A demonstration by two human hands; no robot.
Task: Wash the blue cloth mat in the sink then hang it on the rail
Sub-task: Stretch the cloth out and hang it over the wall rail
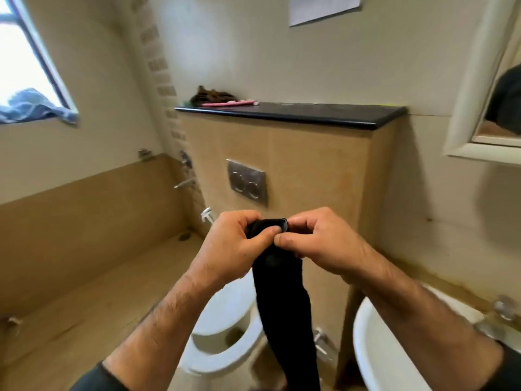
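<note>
Room: a tiled bathroom, beige lower walls, pale upper walls, and the view is a little blurred.
Window [25,60]: top left, bright with daylight.
Blue cloth mat [36,106]: over there on the window sill, draped and rumpled, well apart from both hands.
Sink [375,348]: white basin at lower right, its rim curving under the right forearm; a chrome tap [499,314] sits at its far side.
Toilet [222,331]: white, seat down, directly below the hands.
Ledge [296,115]: a black-topped ledge above the tiled cistern wall, carrying a dark brown bundle [212,95] and a pink toothbrush [229,103] lying flat beside it.
Mirror [485,88]: white-framed, on the right wall, cut off by the edge.
Paper [324,7]: a pale sheet stuck to the wall up top.
Flush plate [247,183]: chrome, two round buttons, set in the tiled wall just above the hands.
Black cloth [284,306]: a long dark strip hanging straight down from the hands, in front of the toilet.
Left hand [231,246]: fingers curled, thumb pressed on the top end of the black cloth, pinching it.
Right hand [318,244]: fingers curled too, thumb and forefinger nipping the same top end, knuckles touching the left hand.
Wall taps [184,172]: small chrome fittings in the corner at left.
</note>
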